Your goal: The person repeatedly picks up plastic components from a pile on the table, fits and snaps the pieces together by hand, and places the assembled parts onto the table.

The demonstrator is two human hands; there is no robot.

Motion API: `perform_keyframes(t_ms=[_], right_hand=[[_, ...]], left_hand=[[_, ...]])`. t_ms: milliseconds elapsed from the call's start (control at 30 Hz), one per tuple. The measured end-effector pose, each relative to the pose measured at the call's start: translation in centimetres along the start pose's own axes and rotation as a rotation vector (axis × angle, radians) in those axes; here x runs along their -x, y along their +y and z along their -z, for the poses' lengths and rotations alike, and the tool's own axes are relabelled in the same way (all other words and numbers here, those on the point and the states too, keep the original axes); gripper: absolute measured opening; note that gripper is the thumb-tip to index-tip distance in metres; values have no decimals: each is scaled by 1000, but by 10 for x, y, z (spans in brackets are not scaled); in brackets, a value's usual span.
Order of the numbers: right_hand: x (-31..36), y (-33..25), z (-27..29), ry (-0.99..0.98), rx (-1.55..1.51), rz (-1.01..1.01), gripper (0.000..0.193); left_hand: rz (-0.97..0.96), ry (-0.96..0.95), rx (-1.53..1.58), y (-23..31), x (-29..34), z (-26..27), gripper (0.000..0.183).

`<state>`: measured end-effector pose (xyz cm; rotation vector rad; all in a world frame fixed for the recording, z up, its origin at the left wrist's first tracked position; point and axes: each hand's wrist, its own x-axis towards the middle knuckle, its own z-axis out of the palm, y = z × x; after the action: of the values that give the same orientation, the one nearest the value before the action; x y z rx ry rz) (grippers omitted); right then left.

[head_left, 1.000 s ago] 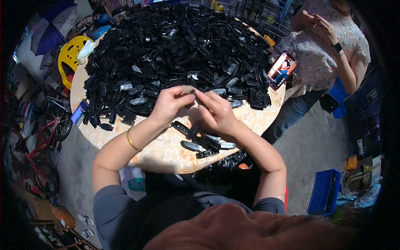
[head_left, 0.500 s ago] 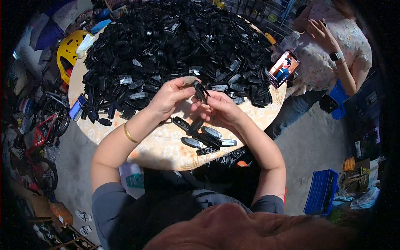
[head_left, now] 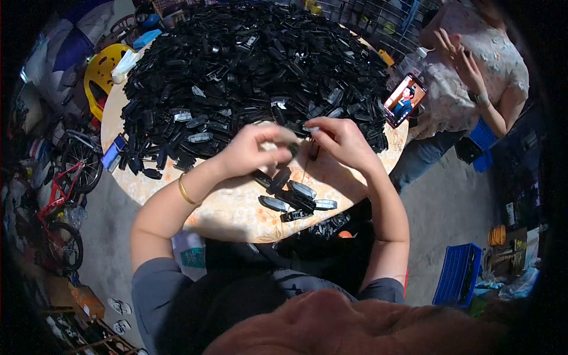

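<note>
Now both hands work one small black part just above the near edge of the heap.

Compared with half a second earlier, the hands sit lower and wider apart: the left hand curls its fingertips together around a dark part, while the right hand pinches a slim black piece that hangs down between them; judged from this, the pair is being separated or fitted. Sorted black pieces lie on the round table just below. A phone with a bright red-edged screen leans at the heap's right; a blue crate stands on the floor.
</note>
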<state>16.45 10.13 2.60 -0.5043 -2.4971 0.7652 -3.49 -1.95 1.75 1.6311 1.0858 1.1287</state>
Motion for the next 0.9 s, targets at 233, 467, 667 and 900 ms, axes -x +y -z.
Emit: perform_keyframes(t_ms=[233,467,667,900], right_hand=[[19,1,-20,-134,499,34,26],[12,4,-21,-107,294,177,30],[-5,8,-38,107,-361,25,33],[-12,8,-53,232,-266,199,28]], left_hand=[[-432,-221,-579,-7,6,-27,30],[-218,290,-978,-26,-6,17,28],[-272,294,-1101,-35,-10,12,26],[30,378,-72,-29,-14,-1,23]])
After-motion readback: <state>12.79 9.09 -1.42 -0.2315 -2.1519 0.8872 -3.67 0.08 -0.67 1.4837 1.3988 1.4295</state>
